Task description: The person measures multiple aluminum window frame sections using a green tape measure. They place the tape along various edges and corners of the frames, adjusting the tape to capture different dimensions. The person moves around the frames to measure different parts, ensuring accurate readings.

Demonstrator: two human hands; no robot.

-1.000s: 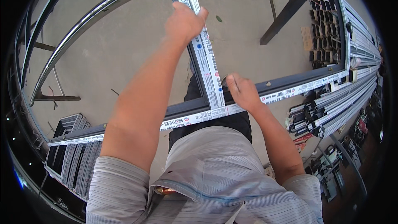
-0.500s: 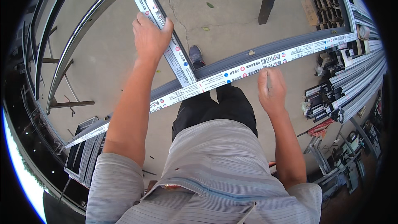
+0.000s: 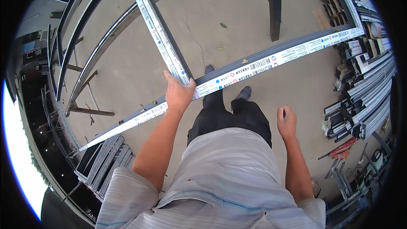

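Observation:
A long metal frame bar [image 3: 254, 70], faced with printed white protective film, runs across in front of my legs, its dark grey side facing away from me. A second film-covered bar [image 3: 157, 34] meets it at an angle and extends away toward the top. My left hand [image 3: 180, 95] is wrapped round this crossbar at the joint, thumb on its right side and fingers on its left. Apart from the frame, my right hand [image 3: 287, 122] hangs at my right in a loose fist; whatever it holds, if anything, is hidden.
Curved dark metal bars [image 3: 91, 34] on stands rise at the left. Bundled long profiles [image 3: 360, 93] lie at the right, with stacked dark pieces [image 3: 333, 6] beyond. A dark post [image 3: 274, 8] stands ahead. More profiles [image 3: 104, 161] are stacked at lower left. My shoe [image 3: 243, 93] is on the floor.
My left hand has moved down the crossbar to the joint. My right hand has drawn back from the long bar toward my side. A second shoe now shows on my side of the bar.

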